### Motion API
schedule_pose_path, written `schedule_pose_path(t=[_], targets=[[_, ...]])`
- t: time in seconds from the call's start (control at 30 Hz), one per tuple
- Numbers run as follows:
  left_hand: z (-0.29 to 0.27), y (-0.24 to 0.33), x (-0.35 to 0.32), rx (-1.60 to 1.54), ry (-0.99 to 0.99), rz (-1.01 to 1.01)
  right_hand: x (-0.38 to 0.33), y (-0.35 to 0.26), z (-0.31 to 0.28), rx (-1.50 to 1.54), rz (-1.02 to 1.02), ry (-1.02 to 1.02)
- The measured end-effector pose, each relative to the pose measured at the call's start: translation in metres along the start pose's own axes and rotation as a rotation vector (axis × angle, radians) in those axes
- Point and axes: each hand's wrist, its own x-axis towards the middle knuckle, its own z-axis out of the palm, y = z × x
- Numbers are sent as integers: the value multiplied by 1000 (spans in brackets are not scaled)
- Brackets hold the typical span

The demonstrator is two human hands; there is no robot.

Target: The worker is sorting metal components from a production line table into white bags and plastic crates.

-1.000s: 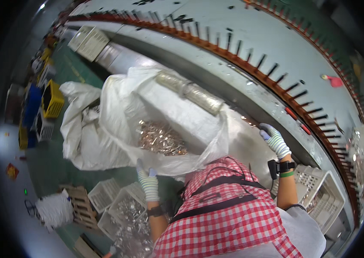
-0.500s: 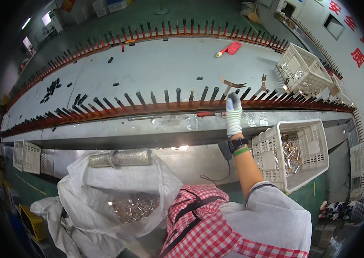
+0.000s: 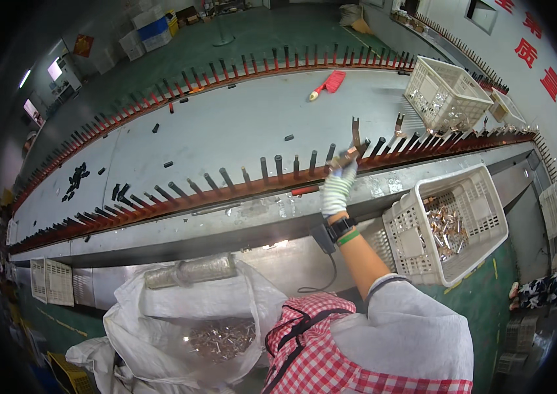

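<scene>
Right hand (image 3: 338,190), in a striped glove, is at the near peg rail (image 3: 266,186); its fingers are together, clamped on a copper-coloured metal piece (image 3: 344,159) located over that rail. Left hand: state cannot be determined. A white plastic crate (image 3: 402,238) and a white sack (image 3: 132,338), both containing metal pieces, stand on the rail's near side; a red brush (image 3: 332,83) lies beyond it.

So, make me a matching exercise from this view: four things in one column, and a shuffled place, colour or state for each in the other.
1. Red tool
2. White sack
3. Gloved right hand
4. Apron

A. At the near row of upright pegs
B. Red and white checks
C. Lying on the grey worktop
D. Open, with small metal pieces inside

Pairs: 1-C, 2-D, 3-A, 4-B
</scene>
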Motion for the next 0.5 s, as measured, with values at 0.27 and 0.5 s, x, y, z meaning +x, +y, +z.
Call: schedule_pose_path(t=[0.27,0.5], targets=[[5,27,-17,-99,-36,-54,65,56,-14,87,228,-190],[4,36,-22,53,4,37,46,-44,5,306,73,-48]])
